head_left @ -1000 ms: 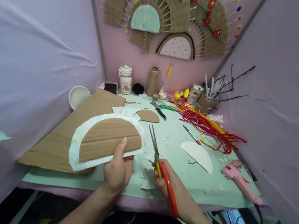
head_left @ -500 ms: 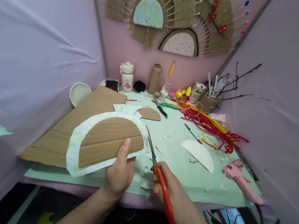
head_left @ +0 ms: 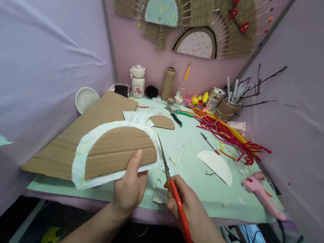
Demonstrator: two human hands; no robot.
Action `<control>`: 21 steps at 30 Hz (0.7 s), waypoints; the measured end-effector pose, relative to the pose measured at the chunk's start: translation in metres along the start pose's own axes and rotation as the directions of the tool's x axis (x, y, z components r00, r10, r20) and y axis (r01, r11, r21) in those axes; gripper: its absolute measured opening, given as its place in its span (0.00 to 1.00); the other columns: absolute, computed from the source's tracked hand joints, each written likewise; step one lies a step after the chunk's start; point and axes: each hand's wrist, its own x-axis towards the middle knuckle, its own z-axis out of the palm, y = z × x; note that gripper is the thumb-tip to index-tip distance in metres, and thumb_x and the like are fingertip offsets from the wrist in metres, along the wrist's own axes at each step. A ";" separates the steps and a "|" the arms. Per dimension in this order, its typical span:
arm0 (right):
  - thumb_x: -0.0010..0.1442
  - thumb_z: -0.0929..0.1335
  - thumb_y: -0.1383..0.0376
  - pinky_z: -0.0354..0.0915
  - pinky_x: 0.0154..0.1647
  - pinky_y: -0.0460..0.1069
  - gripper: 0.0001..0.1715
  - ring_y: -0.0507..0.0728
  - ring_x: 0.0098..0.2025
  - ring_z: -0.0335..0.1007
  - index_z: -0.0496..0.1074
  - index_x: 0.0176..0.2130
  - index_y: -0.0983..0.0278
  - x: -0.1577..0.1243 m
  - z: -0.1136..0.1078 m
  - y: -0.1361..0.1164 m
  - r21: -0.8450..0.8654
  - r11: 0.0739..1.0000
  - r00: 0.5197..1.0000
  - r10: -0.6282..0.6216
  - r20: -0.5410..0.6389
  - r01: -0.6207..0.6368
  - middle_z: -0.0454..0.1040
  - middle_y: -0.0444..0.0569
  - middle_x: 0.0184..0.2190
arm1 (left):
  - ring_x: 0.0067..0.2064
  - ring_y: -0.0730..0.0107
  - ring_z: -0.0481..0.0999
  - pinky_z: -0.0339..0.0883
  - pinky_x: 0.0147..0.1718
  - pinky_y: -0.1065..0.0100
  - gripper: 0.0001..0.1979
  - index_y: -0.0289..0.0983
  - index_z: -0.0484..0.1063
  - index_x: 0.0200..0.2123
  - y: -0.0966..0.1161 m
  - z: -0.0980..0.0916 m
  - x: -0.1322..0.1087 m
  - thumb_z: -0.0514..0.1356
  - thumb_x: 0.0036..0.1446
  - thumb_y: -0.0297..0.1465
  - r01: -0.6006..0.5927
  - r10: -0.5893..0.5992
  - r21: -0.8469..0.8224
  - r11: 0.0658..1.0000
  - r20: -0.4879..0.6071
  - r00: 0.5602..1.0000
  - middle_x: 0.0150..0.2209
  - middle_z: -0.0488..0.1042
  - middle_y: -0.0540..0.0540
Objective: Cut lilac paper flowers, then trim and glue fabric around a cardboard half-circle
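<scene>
My left hand grips the lower edge of a half-round cardboard piece, thumb on top. Pale fabric with faint yellow-green marks lies behind the cardboard and sticks out as a border around it. In my right hand are red-handled scissors, fingers wrapped round the handles. Their blades point up and away, close to the right end of the fabric border; whether they touch it I cannot tell. A small fabric scrap lies on the table between my hands.
Behind my left hand lies a large cardboard sheet. A smaller cardboard half-round, green-handled pliers, a pen, a white half-round, colourful pipe cleaners and a pink glue gun lie further right.
The scissors have barely shifted beside the fabric's right end. Both hands keep their grips, and the view has moved slightly.
</scene>
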 end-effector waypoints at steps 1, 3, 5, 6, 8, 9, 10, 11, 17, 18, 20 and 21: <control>0.58 0.65 0.50 0.52 0.26 0.46 0.19 0.50 0.27 0.49 0.56 0.33 0.61 0.000 0.000 0.000 0.013 1.000 1.000 0.008 0.001 -0.008 0.57 0.39 0.26 | 0.58 0.56 0.67 0.64 0.55 0.53 0.20 0.44 0.72 0.48 0.000 0.000 0.000 0.65 0.50 0.30 0.010 -0.010 0.000 1.000 0.001 1.000 0.51 0.74 0.48; 0.57 0.66 0.48 0.51 0.25 0.45 0.22 0.50 0.26 0.49 0.56 0.33 0.61 0.000 0.000 0.000 0.039 0.999 1.000 0.016 0.000 -0.016 0.56 0.39 0.25 | 0.58 0.56 0.68 0.64 0.55 0.54 0.19 0.44 0.72 0.48 0.001 0.001 0.000 0.65 0.51 0.30 0.029 -0.029 -0.003 1.000 0.012 0.999 0.51 0.74 0.48; 0.55 0.67 0.46 0.51 0.24 0.45 0.24 0.50 0.26 0.48 0.57 0.33 0.62 0.001 0.001 0.001 0.063 0.998 1.000 0.011 -0.004 -0.011 0.56 0.38 0.25 | 0.57 0.57 0.68 0.64 0.55 0.55 0.18 0.43 0.73 0.47 0.002 0.001 -0.001 0.64 0.51 0.30 0.031 -0.031 -0.006 1.000 0.020 0.999 0.50 0.75 0.47; 0.55 0.67 0.46 0.51 0.24 0.45 0.24 0.49 0.26 0.47 0.58 0.33 0.62 0.001 0.001 0.002 0.076 0.997 1.000 0.007 -0.004 -0.007 0.55 0.38 0.25 | 0.57 0.57 0.68 0.64 0.55 0.55 0.18 0.43 0.73 0.47 0.003 0.001 -0.001 0.64 0.51 0.30 0.033 -0.033 -0.011 0.999 0.018 0.999 0.50 0.75 0.47; 0.55 0.66 0.45 0.50 0.24 0.45 0.25 0.49 0.25 0.47 0.58 0.34 0.62 0.001 0.001 0.004 0.099 0.995 1.000 0.001 -0.002 0.000 0.55 0.38 0.25 | 0.57 0.57 0.68 0.64 0.55 0.55 0.18 0.43 0.73 0.48 0.004 0.001 -0.002 0.64 0.51 0.29 0.046 -0.046 -0.028 0.999 0.016 0.999 0.51 0.75 0.47; 0.55 0.66 0.45 0.50 0.24 0.45 0.25 0.49 0.25 0.47 0.57 0.34 0.62 0.001 0.002 0.004 0.106 0.994 1.000 0.000 0.000 0.000 0.55 0.38 0.25 | 0.57 0.57 0.68 0.64 0.54 0.55 0.19 0.43 0.72 0.48 0.005 0.002 -0.002 0.64 0.51 0.29 0.057 -0.056 -0.038 0.998 0.018 0.998 0.51 0.74 0.47; 0.55 0.66 0.44 0.50 0.23 0.45 0.25 0.49 0.25 0.47 0.57 0.33 0.62 0.000 0.002 0.005 0.110 0.994 1.000 0.001 0.001 -0.001 0.55 0.38 0.25 | 0.57 0.57 0.68 0.64 0.54 0.54 0.19 0.44 0.72 0.48 0.006 0.002 -0.002 0.64 0.52 0.29 0.069 -0.068 -0.047 0.997 0.020 0.997 0.52 0.74 0.47; 0.55 0.66 0.44 0.50 0.23 0.45 0.26 0.49 0.25 0.47 0.57 0.33 0.62 0.000 0.002 0.005 0.112 0.994 1.000 0.004 0.002 -0.004 0.54 0.38 0.25 | 0.56 0.57 0.69 0.64 0.54 0.54 0.19 0.43 0.72 0.49 0.006 0.002 -0.003 0.64 0.52 0.28 0.079 -0.078 -0.052 0.996 0.024 0.997 0.52 0.73 0.47; 0.50 0.66 0.38 0.46 0.19 0.44 0.31 0.47 0.22 0.46 0.55 0.31 0.61 -0.002 0.002 0.000 0.172 0.984 0.998 0.055 -0.003 -0.053 0.53 0.37 0.23 | 0.55 0.56 0.70 0.66 0.52 0.54 0.20 0.43 0.71 0.50 0.007 0.002 -0.002 0.63 0.52 0.29 0.091 -0.089 -0.042 0.995 0.038 0.995 0.52 0.73 0.46; 0.49 0.66 0.38 0.45 0.19 0.44 0.32 0.47 0.22 0.45 0.55 0.31 0.61 -0.002 0.002 0.000 0.185 0.981 0.998 0.058 -0.003 -0.057 0.53 0.36 0.23 | 0.55 0.57 0.70 0.66 0.52 0.54 0.20 0.43 0.71 0.49 0.008 0.002 -0.002 0.64 0.52 0.29 0.090 -0.088 -0.040 0.995 0.033 0.996 0.52 0.73 0.46; 0.48 0.66 0.37 0.45 0.19 0.44 0.33 0.47 0.21 0.44 0.55 0.31 0.61 -0.002 0.002 -0.001 0.200 0.978 0.998 0.063 -0.002 -0.062 0.53 0.36 0.22 | 0.55 0.57 0.70 0.66 0.53 0.55 0.19 0.43 0.72 0.49 0.008 0.001 -0.002 0.64 0.52 0.29 0.097 -0.095 -0.038 0.995 0.028 0.995 0.52 0.73 0.46; 0.48 0.66 0.37 0.45 0.19 0.44 0.33 0.47 0.21 0.44 0.56 0.31 0.61 -0.002 0.001 -0.001 0.200 0.978 0.998 0.065 -0.002 -0.063 0.53 0.36 0.22 | 0.55 0.57 0.70 0.66 0.53 0.55 0.19 0.43 0.72 0.49 0.008 0.001 -0.001 0.64 0.52 0.29 0.099 -0.098 -0.037 0.994 0.028 0.995 0.52 0.73 0.47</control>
